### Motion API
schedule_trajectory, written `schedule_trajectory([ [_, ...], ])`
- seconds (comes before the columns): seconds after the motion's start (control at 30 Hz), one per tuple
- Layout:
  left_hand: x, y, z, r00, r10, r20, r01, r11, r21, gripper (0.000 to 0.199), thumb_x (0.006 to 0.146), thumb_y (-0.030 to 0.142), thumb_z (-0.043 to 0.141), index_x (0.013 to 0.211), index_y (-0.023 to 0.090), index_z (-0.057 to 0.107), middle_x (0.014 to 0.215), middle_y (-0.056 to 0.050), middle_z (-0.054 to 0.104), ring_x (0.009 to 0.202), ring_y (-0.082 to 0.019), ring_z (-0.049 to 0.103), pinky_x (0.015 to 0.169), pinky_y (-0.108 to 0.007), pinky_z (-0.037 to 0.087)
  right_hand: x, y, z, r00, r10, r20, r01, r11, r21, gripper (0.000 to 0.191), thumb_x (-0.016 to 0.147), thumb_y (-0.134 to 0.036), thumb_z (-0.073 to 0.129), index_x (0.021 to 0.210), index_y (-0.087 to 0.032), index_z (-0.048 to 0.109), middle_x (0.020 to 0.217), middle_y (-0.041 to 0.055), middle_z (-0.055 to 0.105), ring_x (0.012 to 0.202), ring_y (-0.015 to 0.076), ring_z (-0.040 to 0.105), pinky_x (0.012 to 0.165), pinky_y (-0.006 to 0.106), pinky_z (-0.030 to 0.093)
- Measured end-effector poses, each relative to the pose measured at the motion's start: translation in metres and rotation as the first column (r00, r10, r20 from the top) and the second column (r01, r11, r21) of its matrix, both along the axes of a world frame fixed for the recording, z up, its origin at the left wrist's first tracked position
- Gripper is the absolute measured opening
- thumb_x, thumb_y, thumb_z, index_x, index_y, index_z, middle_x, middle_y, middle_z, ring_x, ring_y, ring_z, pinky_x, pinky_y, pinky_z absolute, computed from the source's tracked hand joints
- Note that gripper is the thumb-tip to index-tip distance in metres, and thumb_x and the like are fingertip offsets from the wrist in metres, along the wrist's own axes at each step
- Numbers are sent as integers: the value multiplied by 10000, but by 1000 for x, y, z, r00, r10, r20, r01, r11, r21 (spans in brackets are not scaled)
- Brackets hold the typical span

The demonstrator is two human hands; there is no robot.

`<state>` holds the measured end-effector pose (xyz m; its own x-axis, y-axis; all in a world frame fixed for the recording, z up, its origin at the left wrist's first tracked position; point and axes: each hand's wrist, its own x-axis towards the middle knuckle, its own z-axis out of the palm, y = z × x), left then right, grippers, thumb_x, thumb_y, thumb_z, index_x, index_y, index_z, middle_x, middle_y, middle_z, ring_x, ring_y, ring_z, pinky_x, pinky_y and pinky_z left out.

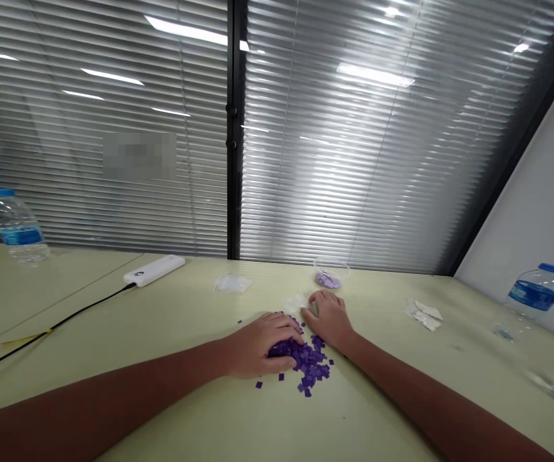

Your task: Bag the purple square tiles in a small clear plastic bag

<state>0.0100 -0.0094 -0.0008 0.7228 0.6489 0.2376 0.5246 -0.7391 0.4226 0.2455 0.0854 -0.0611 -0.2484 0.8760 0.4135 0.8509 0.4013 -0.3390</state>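
A loose pile of small purple square pieces (310,366) lies on the table in front of me, a few pieces scattered around its edges. My left hand (265,343) rests against the pile's left side, its fingers curved over the pieces and the thumb apart below them. On the other side, my right hand (329,321) is on the table just beyond the pile, fingers bent and thumb apart, with no object visible in it. Close to its fingertips lies a clear plastic piece (295,302). Behind that hand stands a clear round container (332,273) with light purple pieces in it.
A clear plastic bag (231,282) and a white power bank (154,271) with a black cable (79,312) lie at the left. White paper scraps (424,314) are at the right. Water bottles (20,228) (535,292) stand at both sides. Blinds (335,160) cover the glass behind the table.
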Motion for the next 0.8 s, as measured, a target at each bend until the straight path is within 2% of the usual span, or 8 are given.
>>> schedule_trajectory([
  [0.1,1,-1,1,1000,6,13,-5,1000,-10,321,1001,438,636,1287,312,711,1321,-57,701,1262,-297,606,1119,-432,444,1,0,1,1000,21,-22,-21,999,-29,377,985,-469,565,1254,-220,650,1294,114,683,1295,305,563,1147,493,337],
  [0.2,1,-1,1,1000,13,17,-13,1000,-17,286,1005,413,631,1262,316,715,1284,-39,706,1229,-276,613,1102,-420,446,1,-1,3,995,94,-24,-96,993,-62,462,1022,-491,511,1405,-248,596,1435,107,637,1387,299,518,1183,495,310],
  [0.4,1,0,-1,999,14,51,-16,999,43,270,1011,430,623,1226,302,724,1245,-63,714,1229,-284,595,1107,-432,437,1,-7,11,990,136,-22,-137,986,-93,377,1010,-454,535,1317,-265,645,1401,87,653,1358,281,542,1156,484,339],
  [0.57,1,3,-6,992,108,61,-113,991,78,341,1036,502,576,1300,327,704,1345,-59,687,1303,-283,570,1131,-445,442,0,-9,14,989,144,-26,-146,985,-93,312,1007,-447,539,1210,-250,670,1317,90,681,1286,279,576,1125,482,363],
  [0.7,0,7,-13,979,204,18,-205,976,74,466,1038,555,555,1431,322,646,1495,-65,631,1402,-320,526,1189,-508,418,1,-7,13,977,210,-30,-212,973,-86,334,1005,-430,554,1268,-263,672,1365,93,662,1313,272,567,1129,476,370],
  [0.8,0,10,-15,975,223,-10,-222,973,63,488,1025,564,573,1437,313,650,1520,-69,625,1416,-338,531,1197,-533,423,1,-6,11,966,256,-34,-258,964,-66,351,999,-419,571,1304,-280,679,1400,91,655,1333,269,565,1138,468,369],
])
